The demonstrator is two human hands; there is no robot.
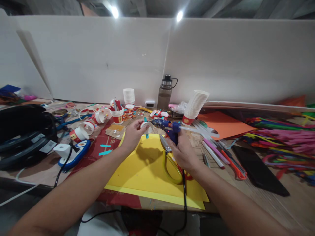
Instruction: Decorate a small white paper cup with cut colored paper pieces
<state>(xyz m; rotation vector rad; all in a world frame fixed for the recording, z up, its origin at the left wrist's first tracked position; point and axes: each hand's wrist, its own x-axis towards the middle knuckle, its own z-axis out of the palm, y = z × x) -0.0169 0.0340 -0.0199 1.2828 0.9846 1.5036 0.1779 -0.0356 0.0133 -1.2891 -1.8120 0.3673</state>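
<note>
My left hand (133, 133) pinches a small white paper cup piece (147, 127) by its edge; teal strips stick out above and below it. My right hand (183, 149) is wrapped round the handle of a blue hot glue gun (169, 127), with a clear glue stick (189, 128) jutting from its back. The gun's nozzle points left, close to the cup piece; whether they touch I cannot tell. Under both hands lie yellow paper sheets (140, 173). Scissors with yellow handles (169, 170) rest on them, partly behind my right hand.
Behind stand a bottle (164, 95), stacked paper cups (195, 105) and a cup of tools (116, 115). Cut cups (80, 133) and a blue-white power strip (75, 155) lie left. Pens, a black phone (259, 170) and coloured pipe cleaners (290, 141) lie right. The gun's black cord (184, 196) hangs over the front edge.
</note>
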